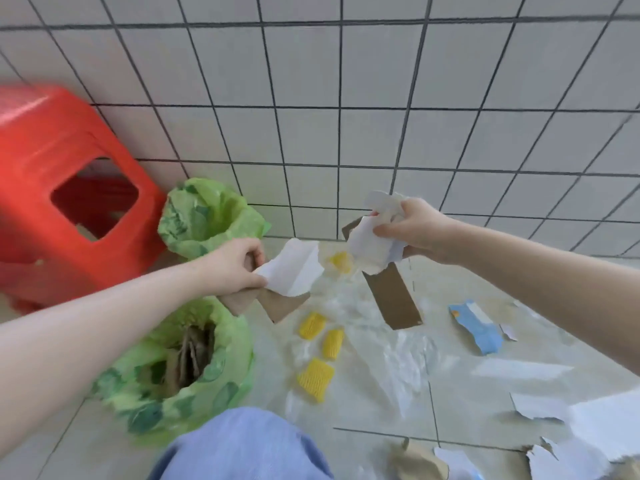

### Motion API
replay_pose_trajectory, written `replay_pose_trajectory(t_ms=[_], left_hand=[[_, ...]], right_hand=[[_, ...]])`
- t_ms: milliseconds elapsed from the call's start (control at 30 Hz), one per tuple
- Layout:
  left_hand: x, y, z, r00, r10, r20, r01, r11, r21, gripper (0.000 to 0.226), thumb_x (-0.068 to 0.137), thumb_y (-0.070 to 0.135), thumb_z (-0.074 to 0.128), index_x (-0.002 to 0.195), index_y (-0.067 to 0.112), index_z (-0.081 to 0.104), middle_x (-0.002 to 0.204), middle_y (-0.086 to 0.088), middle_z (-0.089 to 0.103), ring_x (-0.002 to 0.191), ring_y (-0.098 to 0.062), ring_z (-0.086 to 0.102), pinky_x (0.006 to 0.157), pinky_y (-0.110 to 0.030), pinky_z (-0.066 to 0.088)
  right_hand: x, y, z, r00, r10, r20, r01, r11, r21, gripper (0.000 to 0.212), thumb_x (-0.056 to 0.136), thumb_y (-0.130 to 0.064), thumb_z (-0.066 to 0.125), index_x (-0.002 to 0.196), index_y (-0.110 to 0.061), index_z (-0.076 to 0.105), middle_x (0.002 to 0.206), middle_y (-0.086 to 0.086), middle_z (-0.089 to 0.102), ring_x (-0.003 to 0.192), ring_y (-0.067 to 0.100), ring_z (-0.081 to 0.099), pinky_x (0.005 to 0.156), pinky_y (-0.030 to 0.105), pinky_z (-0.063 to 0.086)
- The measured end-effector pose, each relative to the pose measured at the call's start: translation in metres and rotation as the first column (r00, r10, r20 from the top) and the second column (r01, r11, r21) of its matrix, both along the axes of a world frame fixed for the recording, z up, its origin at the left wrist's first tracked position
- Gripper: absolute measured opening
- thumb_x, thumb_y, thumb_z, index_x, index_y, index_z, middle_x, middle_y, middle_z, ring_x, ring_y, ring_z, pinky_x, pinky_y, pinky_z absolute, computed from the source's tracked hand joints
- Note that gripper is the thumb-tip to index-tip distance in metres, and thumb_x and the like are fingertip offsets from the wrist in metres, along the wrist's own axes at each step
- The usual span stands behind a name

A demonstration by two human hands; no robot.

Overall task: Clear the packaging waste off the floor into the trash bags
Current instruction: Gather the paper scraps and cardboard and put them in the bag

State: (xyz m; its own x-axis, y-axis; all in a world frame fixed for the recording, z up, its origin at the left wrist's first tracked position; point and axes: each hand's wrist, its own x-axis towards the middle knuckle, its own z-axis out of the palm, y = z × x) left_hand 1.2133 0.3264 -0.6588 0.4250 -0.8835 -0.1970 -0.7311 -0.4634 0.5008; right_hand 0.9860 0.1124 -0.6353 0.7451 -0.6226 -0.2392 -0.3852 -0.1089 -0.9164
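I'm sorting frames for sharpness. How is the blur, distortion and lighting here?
Head view: the red stool at the left edge is smeared by motion blur; wall tile lines bow from the wide-angle lens; lighting is soft and even, shadows faint; both hands and their paper are fairly sharp.

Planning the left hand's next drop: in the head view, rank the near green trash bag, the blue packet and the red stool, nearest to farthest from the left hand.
1. Near green trash bag: directly below the left hand.
2. Red stool: to its left, by the wall.
3. Blue packet: far off on the right-side floor.
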Motion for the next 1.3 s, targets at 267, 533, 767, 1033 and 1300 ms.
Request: replay_pose_trajectory(t_ms=[267,533,767,1033,1300], left_hand=[[0.080,0.109,0.000,0.966,0.243,0.084,-0.250,0.964,0.093,0.022,0.069,0.024,0.076,0.079,0.029,0.057,0.085,0.008,0.058,0.072,-0.009,0.056,0.051,-0.024,0.039],[0.112,0.172,-0.010,0.931,0.238,0.276,-0.330,0.872,0.361,0.018,0.073,0.009,0.057,0.081,0.022,0.048,0.077,-0.001,0.055,0.069,-0.020,0.057,0.047,-0.027,0.039],[0.112,0.180,-0.033,0.923,0.206,0.324,-0.345,0.815,0.465,0.024,0.069,-0.002,0.043,0.086,0.015,0.048,0.080,-0.007,0.053,0.056,-0.021,0.053,0.039,-0.025,0.034],[0.104,0.172,-0.060,0.882,0.201,0.426,-0.396,0.805,0.442,0.021,0.078,-0.005,0.041,0.091,0.011,0.042,0.074,-0.003,0.040,0.073,-0.027,0.050,0.053,-0.031,0.038],[0.094,0.160,-0.089,0.895,0.224,0.385,-0.397,0.794,0.460,0.016,0.081,-0.002,0.045,0.088,0.011,0.039,0.081,-0.006,0.045,0.077,-0.026,0.047,0.054,-0.029,0.035]], right_hand=[[0.124,0.096,-0.022,0.982,0.161,0.095,-0.174,0.974,0.146,0.019,0.088,-0.003,0.056,0.095,-0.020,0.062,0.094,0.006,0.068,0.084,0.023,0.069,0.071,0.045,0.058],[0.199,0.175,-0.043,0.975,0.069,0.210,-0.142,0.923,0.357,0.018,0.088,-0.003,0.057,0.094,-0.019,0.062,0.090,0.004,0.065,0.076,0.014,0.065,0.051,0.028,0.055],[0.237,0.212,-0.057,0.954,-0.004,0.299,-0.125,0.903,0.412,0.019,0.088,-0.002,0.057,0.086,-0.020,0.061,0.088,0.005,0.064,0.077,0.015,0.064,0.052,0.029,0.057],[0.250,0.224,-0.078,0.907,-0.053,0.418,-0.146,0.890,0.431,0.019,0.086,0.002,0.058,0.088,-0.015,0.065,0.096,0.013,0.065,0.090,0.024,0.064,0.069,0.036,0.059],[0.258,0.219,-0.081,0.858,-0.060,0.510,-0.180,0.895,0.408,0.025,0.086,0.003,0.058,0.083,-0.020,0.069,0.088,0.009,0.067,0.084,0.022,0.064,0.071,0.036,0.054]])
